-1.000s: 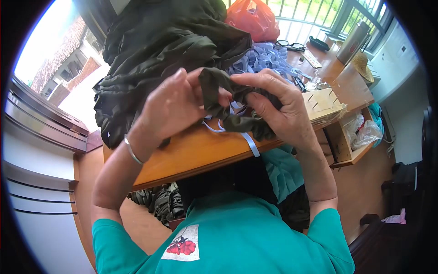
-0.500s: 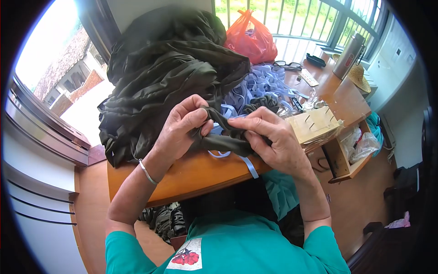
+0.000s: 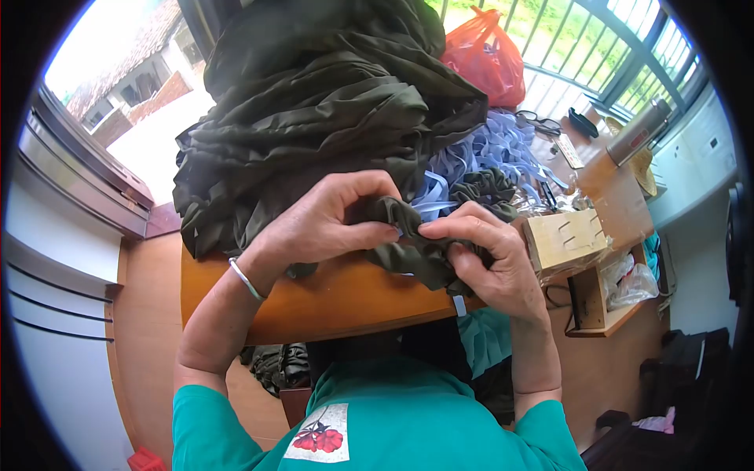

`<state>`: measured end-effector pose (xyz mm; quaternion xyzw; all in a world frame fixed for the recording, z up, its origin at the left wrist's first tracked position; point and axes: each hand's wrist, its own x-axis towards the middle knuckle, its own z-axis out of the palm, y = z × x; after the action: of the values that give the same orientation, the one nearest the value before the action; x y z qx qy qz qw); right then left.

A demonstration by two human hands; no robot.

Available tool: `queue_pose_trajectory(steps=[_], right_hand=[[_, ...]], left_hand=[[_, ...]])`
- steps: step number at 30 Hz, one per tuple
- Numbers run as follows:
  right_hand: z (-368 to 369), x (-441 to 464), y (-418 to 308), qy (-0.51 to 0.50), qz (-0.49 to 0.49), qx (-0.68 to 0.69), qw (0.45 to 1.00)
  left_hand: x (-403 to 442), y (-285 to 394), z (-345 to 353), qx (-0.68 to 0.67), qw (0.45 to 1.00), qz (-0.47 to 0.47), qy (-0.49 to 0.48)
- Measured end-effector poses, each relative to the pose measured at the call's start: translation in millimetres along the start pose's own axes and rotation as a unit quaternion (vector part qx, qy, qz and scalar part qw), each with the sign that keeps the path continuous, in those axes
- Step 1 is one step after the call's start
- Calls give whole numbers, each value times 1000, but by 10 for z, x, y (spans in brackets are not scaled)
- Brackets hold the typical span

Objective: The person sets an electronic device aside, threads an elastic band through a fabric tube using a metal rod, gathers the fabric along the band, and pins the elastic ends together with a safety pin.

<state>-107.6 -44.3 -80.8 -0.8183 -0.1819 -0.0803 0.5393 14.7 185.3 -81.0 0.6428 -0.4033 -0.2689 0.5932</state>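
A gathered strip of dark green fabric (image 3: 420,263) stretches between both hands above the near edge of the wooden table (image 3: 314,310). My left hand (image 3: 338,216), with a silver bangle on its wrist, pinches one end of the strip between thumb and fingers. My right hand (image 3: 495,259) grips the strip close by, fingers and thumb bent around it. A speck of pale blue shows between the fingertips, too small to make out. Below the right hand hangs the end of a light blue band (image 3: 459,304). Just beyond lies a pile of light blue bands (image 3: 495,153).
A big heap of dark green cloth (image 3: 314,118) covers the table's left and back. Behind the bands stand a red plastic bag (image 3: 487,63), glasses (image 3: 538,122) and a metal flask (image 3: 640,132). At right are a wooden block with nails (image 3: 569,239) and an open drawer (image 3: 589,302).
The view has shifted, so the table's things sit further right. My left hand has turned and come closer to my right, bunching the fabric strip between them.
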Motion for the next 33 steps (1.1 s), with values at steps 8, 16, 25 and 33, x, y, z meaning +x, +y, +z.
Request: queue_pose_trajectory(steps=[8, 16, 25, 33], right_hand=[[71, 66, 26, -31, -22, -108, 993], [60, -45, 207, 34, -5, -43, 998], [123, -37, 201, 28, 10, -67, 997], [232, -19, 148, 49, -61, -134, 988]], left_hand=[[-22, 3, -94, -86, 994, -60, -37], [20, -99, -150, -74, 997, -35, 1], [21, -95, -83, 132, 991, 23, -18], [12, -124, 3, 194, 980, 42, 8]])
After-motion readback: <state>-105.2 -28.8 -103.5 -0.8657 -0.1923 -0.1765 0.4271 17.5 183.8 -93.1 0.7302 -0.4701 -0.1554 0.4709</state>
